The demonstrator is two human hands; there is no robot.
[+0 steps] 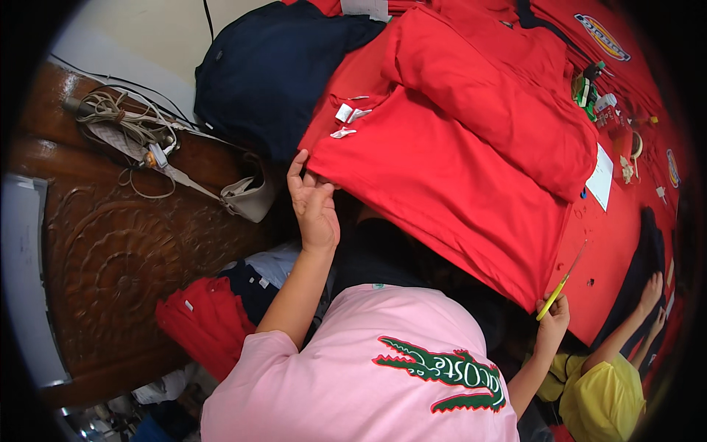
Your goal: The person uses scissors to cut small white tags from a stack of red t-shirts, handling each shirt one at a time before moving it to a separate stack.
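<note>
A red shirt [456, 184] lies spread over the table in front of me, its near edge running slantwise toward the lower right. My left hand [317, 210] pinches its left corner, close to some small white labels [345, 113]. At the lower right corner is my right hand [554, 315], closed around yellow-handled scissors [555, 296]. Their thin metal blade points up and away from me. That hand also meets the shirt's corner; whether its fingers grip the cloth is hard to tell.
A dark navy garment [276, 74] is heaped at the far left. White paper [601, 177], a tape roll [636, 144] and small items lie on the right. A person in yellow [602, 398] works over dark cloth there. Folded red clothes [206, 317] and a carved wooden panel [121, 280] are left.
</note>
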